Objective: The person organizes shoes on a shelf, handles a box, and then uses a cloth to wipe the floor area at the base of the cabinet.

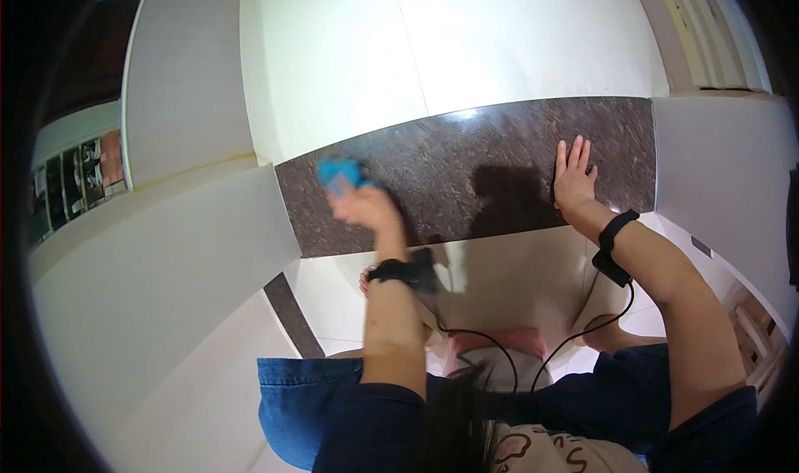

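Observation:
A blue cloth (pixel 340 172), blurred, is bunched in my left hand (pixel 365 204) at the left end of a dark brown speckled stone slab (pixel 437 161) in the floor. My right hand (pixel 573 176) lies palm down on the same slab near its right end, fingers spread, holding nothing. Each wrist has a black strap with a small box and a cable. The shadow of my head and arms falls across the middle of the slab.
Glossy white floor tiles (pixel 349 61) lie beyond the slab. Pale walls (pixel 187 254) border it at left and right (pixel 718 148). A red and grey low seat or bag (pixel 499 348) is beneath me. Shelves (pixel 78 173) stand at far left.

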`<act>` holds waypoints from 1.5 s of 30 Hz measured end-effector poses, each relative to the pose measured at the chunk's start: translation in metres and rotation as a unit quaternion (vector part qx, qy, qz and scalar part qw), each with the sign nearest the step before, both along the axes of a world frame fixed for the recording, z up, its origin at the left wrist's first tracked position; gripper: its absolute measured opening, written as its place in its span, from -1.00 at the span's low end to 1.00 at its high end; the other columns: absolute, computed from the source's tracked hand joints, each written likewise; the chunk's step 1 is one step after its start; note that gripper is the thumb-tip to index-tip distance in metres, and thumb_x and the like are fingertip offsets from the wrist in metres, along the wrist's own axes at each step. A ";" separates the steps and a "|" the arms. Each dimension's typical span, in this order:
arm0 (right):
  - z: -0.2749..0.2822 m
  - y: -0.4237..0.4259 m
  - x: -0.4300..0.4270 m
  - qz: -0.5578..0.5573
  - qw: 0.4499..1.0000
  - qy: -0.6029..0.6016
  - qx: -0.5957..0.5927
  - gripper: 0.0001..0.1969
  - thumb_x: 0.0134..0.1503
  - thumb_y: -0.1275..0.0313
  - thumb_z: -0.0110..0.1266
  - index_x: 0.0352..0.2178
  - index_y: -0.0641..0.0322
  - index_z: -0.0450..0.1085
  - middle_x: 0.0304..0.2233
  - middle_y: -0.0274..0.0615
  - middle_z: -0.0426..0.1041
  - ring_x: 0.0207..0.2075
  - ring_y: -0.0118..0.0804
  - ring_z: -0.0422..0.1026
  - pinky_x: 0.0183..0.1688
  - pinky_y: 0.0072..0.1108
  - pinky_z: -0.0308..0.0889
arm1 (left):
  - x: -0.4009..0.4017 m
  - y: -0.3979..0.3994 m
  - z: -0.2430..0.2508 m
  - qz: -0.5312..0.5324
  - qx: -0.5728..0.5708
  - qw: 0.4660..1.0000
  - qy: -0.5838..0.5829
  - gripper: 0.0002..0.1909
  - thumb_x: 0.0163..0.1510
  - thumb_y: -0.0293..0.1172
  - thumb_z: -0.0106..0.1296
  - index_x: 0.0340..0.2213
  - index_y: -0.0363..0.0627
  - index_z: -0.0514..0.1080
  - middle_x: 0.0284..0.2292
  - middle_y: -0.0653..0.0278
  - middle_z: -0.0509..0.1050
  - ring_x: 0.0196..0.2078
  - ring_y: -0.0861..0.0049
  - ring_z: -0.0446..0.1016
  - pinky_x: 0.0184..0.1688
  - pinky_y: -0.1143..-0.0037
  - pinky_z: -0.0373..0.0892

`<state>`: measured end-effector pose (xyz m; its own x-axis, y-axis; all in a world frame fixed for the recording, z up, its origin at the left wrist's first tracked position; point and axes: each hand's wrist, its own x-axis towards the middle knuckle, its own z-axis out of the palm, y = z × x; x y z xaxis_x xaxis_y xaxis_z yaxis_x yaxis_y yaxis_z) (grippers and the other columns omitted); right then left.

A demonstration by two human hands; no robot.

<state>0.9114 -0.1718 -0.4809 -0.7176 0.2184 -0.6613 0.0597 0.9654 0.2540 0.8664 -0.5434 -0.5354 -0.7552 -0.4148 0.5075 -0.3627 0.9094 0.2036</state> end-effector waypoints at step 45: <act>0.396 -0.065 -0.050 0.156 0.899 0.293 -0.287 -0.55 0.14 0.22 0.18 0.01 0.25 0.44 -0.13 0.03 0.56 -0.09 0.00 0.53 0.00 -0.38 0.39 | 0.028 0.116 0.199 -0.106 0.625 0.774 0.015 -0.51 -0.03 -0.56 -0.02 0.01 -0.27 0.46 -0.03 -0.12 0.48 0.01 0.09 0.48 0.11 0.33 0.34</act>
